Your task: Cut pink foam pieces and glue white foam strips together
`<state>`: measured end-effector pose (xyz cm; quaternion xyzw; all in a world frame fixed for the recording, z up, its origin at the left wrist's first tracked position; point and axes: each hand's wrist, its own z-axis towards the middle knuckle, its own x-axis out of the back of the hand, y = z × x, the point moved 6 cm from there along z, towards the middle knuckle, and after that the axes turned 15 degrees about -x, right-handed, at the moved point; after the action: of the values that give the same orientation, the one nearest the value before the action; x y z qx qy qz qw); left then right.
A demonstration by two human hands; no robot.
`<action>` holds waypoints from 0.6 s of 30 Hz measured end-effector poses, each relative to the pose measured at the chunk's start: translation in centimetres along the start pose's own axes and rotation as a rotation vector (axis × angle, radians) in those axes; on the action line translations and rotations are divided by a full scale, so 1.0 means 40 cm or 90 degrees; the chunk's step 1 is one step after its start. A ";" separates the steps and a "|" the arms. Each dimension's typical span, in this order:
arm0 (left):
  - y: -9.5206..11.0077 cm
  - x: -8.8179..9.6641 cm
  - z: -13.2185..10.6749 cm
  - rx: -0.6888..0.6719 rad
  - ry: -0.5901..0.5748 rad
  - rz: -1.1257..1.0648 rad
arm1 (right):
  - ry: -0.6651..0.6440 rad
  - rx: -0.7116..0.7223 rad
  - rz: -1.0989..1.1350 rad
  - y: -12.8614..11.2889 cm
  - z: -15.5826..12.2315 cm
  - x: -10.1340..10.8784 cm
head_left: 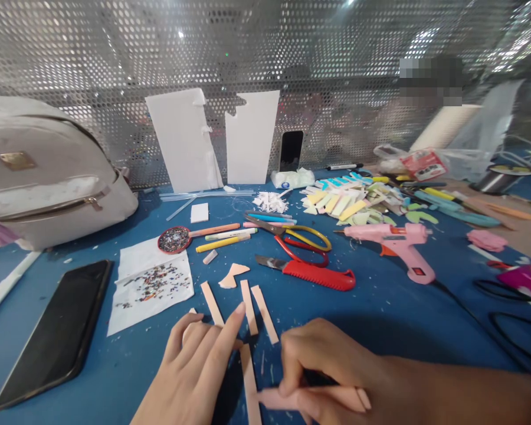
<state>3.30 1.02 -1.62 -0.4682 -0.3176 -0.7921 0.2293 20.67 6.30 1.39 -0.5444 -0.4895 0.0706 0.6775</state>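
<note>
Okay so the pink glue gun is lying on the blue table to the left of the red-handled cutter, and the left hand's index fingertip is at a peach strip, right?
Not quite: the head view shows the pink glue gun to the right of the red-handled cutter, not the left. The rest of your statement stands.

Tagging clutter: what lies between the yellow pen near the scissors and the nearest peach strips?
Head view: a small pale stub and a notched peach piece lie between the yellow pen and the peach strips.
</note>
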 end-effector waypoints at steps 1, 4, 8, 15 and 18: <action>0.000 0.000 0.000 -0.002 0.001 0.003 | 0.012 -0.010 -0.001 0.003 0.000 0.003; 0.000 0.001 0.001 -0.010 0.008 0.014 | -0.002 -0.001 -0.011 0.004 -0.002 0.000; -0.001 -0.001 0.001 -0.011 0.013 0.014 | -0.003 0.012 -0.014 0.002 -0.003 0.001; -0.003 -0.004 -0.001 -0.012 0.006 0.007 | 0.005 -0.017 -0.011 0.005 0.002 -0.001; -0.002 -0.002 0.000 -0.011 0.002 0.017 | -0.016 0.020 0.002 -0.003 -0.002 -0.005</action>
<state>3.28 1.10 -1.71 -0.4729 -0.3040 -0.7924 0.2367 20.56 6.08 1.35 -0.5337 -0.4959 0.0864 0.6795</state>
